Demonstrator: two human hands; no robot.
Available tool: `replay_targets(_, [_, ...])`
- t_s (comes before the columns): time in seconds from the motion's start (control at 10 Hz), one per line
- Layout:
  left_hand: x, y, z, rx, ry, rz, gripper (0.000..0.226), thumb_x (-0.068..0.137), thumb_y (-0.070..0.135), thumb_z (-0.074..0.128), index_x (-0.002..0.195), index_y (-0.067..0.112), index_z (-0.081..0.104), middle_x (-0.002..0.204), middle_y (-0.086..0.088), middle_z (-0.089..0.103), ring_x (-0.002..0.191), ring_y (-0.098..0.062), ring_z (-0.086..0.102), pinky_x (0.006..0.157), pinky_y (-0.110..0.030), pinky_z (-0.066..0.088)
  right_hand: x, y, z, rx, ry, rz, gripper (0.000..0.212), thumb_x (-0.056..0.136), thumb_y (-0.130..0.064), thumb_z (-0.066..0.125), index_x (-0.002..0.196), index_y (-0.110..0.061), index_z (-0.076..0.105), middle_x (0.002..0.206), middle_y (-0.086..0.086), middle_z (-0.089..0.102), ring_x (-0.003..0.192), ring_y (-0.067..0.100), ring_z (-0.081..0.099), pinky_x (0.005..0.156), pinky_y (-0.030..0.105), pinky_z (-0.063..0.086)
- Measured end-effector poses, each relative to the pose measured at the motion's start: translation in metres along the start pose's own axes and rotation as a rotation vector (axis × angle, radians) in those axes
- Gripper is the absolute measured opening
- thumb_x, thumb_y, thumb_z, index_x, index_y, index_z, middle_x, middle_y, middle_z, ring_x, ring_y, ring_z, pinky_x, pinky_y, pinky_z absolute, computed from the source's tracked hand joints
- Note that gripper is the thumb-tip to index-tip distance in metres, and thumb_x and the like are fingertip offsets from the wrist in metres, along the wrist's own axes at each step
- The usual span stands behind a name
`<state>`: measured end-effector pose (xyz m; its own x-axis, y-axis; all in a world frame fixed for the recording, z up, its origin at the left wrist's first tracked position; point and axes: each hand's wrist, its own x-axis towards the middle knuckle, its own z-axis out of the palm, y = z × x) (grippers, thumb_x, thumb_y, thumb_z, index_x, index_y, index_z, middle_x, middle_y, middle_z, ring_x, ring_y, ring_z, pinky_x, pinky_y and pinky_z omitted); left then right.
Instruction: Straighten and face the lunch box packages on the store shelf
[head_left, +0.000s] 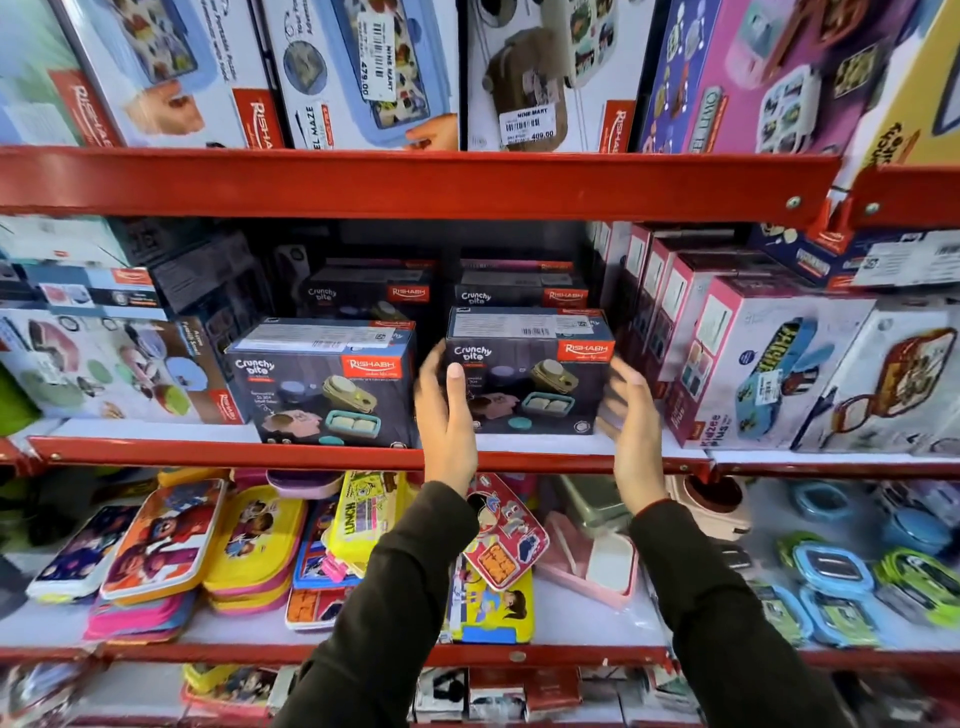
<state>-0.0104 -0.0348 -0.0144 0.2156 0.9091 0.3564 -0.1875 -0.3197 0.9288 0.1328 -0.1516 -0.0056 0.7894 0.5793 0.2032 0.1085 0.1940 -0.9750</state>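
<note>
Middle red metal shelf (234, 453), left end: white cardboard lunch box package with pastel containers printed on it (111, 371), angled, front turned slightly right. Next to it a dark navy "Crunchy bite" cardboard box with orange Rishabh logo (324, 387), sitting at the shelf front edge, rotated a bit so its left corner pokes forward. More of the same dark boxes stacked behind, in shadow.

Left hand (448, 415), dark sleeve, reaches up from below; fingers spread and extended, thumb up against the left front face of a second dark navy "Crunchy bite" box (535, 382). Fingers look to wrap the box's left side, partly hidden behind the edge. This second box stands on the same middle shelf, centre, set slightly further back than the first, a narrow gap between the two.

Right hand (631, 415), dark sleeve, is at the right side of that box, fingers open and loosely curved, motion-blurred; cannot tell if it touches the box or is just beside it.

Right of the hands: row of pink-and-white cardboard lunch box packages (727, 358) standing on edge, leaning, fronts facing right-ish. Far right, a white package with a red lunch bag print (893, 384), tilted.

Shelf above holds large white and purple boxes with price stickers. Shelf below: loose yellow, pink and blue plastic lunch boxes (249, 540) piled flat.
</note>
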Motion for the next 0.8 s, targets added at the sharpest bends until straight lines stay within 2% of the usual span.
replay_targets(0.1, [-0.009, -0.002, -0.006, 0.025, 0.01, 0.034, 0.043, 0.108, 0.043, 0.039, 0.15, 0.036, 0.046, 0.15, 0.021, 0.047, 0.146, -0.002, 0.04, 0.12, -0.023, 0.031, -0.009, 0.0, -0.007, 0.008, 0.033, -0.012, 0.055, 0.095, -0.055, 0.031, 0.137, -0.034, 0.058, 0.14, -0.002, 0.06, 0.132, 0.019, 0.057, 0.115, 0.049, 0.044])
replay_targets(0.2, [-0.016, -0.002, -0.012, 0.025, 0.0, 0.056, 0.043, 0.107, 0.043, 0.042, 0.15, 0.037, 0.048, 0.148, 0.025, 0.049, 0.14, 0.013, 0.042, 0.109, -0.006, 0.035, -0.017, -0.001, -0.011, 0.001, 0.064, -0.03, 0.058, 0.096, -0.056, 0.032, 0.139, -0.03, 0.06, 0.141, -0.003, 0.063, 0.13, 0.015, 0.059, 0.112, 0.051, 0.047])
replay_targets(0.3, [-0.024, 0.0, -0.016, 0.026, -0.011, 0.08, 0.045, 0.106, 0.044, 0.045, 0.15, 0.036, 0.05, 0.14, 0.03, 0.052, 0.132, 0.02, 0.047, 0.099, 0.003, 0.037, -0.023, 0.002, -0.015, -0.007, 0.087, -0.06, 0.06, 0.093, -0.064, 0.035, 0.137, -0.033, 0.061, 0.142, -0.002, 0.064, 0.132, 0.015, 0.059, 0.114, 0.053, 0.046])
replay_targets(0.4, [-0.032, 0.001, -0.019, 0.047, -0.023, 0.091, 0.052, 0.102, 0.051, 0.046, 0.152, 0.036, 0.048, 0.144, 0.024, 0.052, 0.133, 0.017, 0.047, 0.099, 0.002, 0.038, -0.026, 0.006, -0.019, -0.024, 0.1, -0.09, 0.059, 0.092, -0.067, 0.036, 0.136, -0.037, 0.06, 0.142, -0.003, 0.064, 0.134, 0.013, 0.058, 0.115, 0.054, 0.045])
replay_targets(0.5, [-0.041, 0.0, -0.019, 0.088, -0.036, 0.09, 0.059, 0.098, 0.062, 0.044, 0.154, 0.045, 0.039, 0.148, 0.02, 0.048, 0.139, 0.012, 0.044, 0.103, 0.0, 0.038, -0.028, 0.01, -0.02, -0.028, 0.105, -0.112, 0.057, 0.093, -0.065, 0.038, 0.136, -0.035, 0.061, 0.142, -0.004, 0.064, 0.135, 0.01, 0.057, 0.115, 0.054, 0.045])
replay_targets(0.6, [-0.044, 0.002, -0.017, 0.115, -0.054, 0.074, 0.06, 0.097, 0.065, 0.043, 0.154, 0.052, 0.033, 0.147, 0.026, 0.044, 0.141, 0.011, 0.04, 0.113, -0.014, 0.034, -0.029, 0.011, -0.02, -0.061, 0.114, -0.137, 0.059, 0.095, -0.06, 0.039, 0.14, -0.029, 0.06, 0.144, -0.003, 0.063, 0.136, 0.009, 0.056, 0.117, 0.051, 0.044])
replay_targets(0.7, [-0.043, 0.001, -0.02, 0.115, -0.058, 0.08, 0.057, 0.1, 0.058, 0.044, 0.155, 0.05, 0.034, 0.152, 0.019, 0.044, 0.146, 0.0, 0.041, 0.123, -0.04, 0.037, -0.032, 0.01, -0.02, -0.045, 0.081, -0.163, 0.047, 0.097, -0.054, 0.042, 0.137, -0.035, 0.059, 0.145, -0.007, 0.061, 0.136, 0.004, 0.054, 0.118, 0.046, 0.043])
replay_targets(0.8, [-0.039, 0.003, -0.022, 0.203, -0.057, 0.128, 0.056, 0.105, 0.029, 0.047, 0.157, 0.041, 0.033, 0.154, 0.007, 0.043, 0.146, -0.015, 0.043, 0.122, -0.053, 0.039, -0.032, 0.01, -0.019, -0.104, 0.102, -0.202, 0.043, 0.101, -0.045, 0.046, 0.139, -0.031, 0.058, 0.146, -0.011, 0.059, 0.136, -0.002, 0.051, 0.12, 0.037, 0.04])
